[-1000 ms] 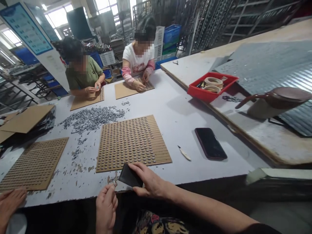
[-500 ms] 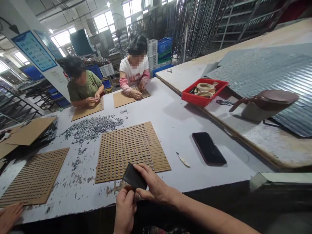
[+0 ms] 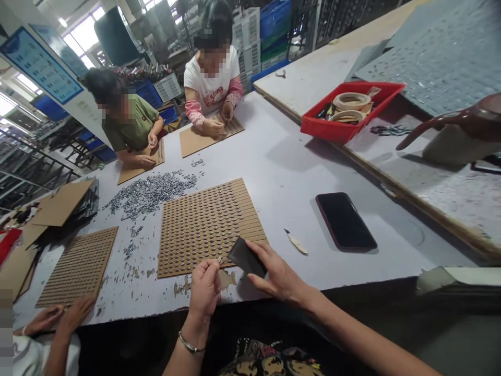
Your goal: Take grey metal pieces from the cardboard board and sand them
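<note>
My left hand [image 3: 205,286] wears a bracelet and is closed in a pinch on a small shiny metal piece [image 3: 219,260]. Gripped between thumb and fingers of my right hand [image 3: 279,275] is a dark, flat rectangular block [image 3: 247,258]; its exact kind is unclear. The two hands are apart, close to the table's front edge. Just beyond them lies a grooved brown board [image 3: 203,224] with rows of small dark pieces, its right-hand grooves bare. A small knife [image 3: 296,242] with a pale handle rests to the right of the block.
A phone [image 3: 346,221] lies right of the knife. Loose metal pieces form a pile [image 3: 152,193] behind the board. A red tray [image 3: 348,130] holding tape rolls stands on the right-hand table. Co-workers sit opposite; another person's hands touch a second grooved board [image 3: 80,263] at left.
My hands have moved apart. The block has shifted right and up, away from my left hand, whose fingertips now show the small metal piece. The camera view has also shifted.
</note>
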`<state>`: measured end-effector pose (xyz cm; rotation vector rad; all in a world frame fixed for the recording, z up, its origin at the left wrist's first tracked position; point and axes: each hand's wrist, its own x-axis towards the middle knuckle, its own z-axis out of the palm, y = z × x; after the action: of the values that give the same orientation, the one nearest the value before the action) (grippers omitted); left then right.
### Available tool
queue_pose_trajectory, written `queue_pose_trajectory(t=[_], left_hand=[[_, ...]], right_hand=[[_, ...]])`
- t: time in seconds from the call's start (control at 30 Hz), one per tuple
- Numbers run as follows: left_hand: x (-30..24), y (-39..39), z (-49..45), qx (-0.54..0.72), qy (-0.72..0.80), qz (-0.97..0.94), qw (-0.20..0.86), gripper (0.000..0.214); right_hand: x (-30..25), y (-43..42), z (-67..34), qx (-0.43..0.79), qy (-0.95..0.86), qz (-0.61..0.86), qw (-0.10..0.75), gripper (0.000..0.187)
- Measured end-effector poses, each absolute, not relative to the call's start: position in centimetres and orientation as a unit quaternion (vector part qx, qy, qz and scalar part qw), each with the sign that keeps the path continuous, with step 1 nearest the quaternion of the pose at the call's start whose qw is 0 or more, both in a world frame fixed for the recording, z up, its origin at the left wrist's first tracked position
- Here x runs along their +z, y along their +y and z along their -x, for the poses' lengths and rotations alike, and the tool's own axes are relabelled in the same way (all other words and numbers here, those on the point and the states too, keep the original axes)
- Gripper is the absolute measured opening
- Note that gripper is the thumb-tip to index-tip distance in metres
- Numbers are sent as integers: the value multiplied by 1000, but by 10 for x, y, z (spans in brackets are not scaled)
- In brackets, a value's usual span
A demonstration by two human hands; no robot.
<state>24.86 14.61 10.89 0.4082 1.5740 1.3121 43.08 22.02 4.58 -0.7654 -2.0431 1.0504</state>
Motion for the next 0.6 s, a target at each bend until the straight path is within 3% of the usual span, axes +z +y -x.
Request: queue_pose_trajectory(t=[0.37, 0.53, 0.6], left_hand=[[96, 236, -257, 435, 670, -252, 546, 48], [87, 259, -266, 397, 672, -280, 559, 47], [86, 263, -271, 383, 673, -290, 562, 47]], right_hand=[[15, 338, -461, 216, -709, 574, 348, 66], [26, 352, -466, 190, -679, 598, 380, 55], [34, 340, -463, 238, -694, 549, 401, 43]])
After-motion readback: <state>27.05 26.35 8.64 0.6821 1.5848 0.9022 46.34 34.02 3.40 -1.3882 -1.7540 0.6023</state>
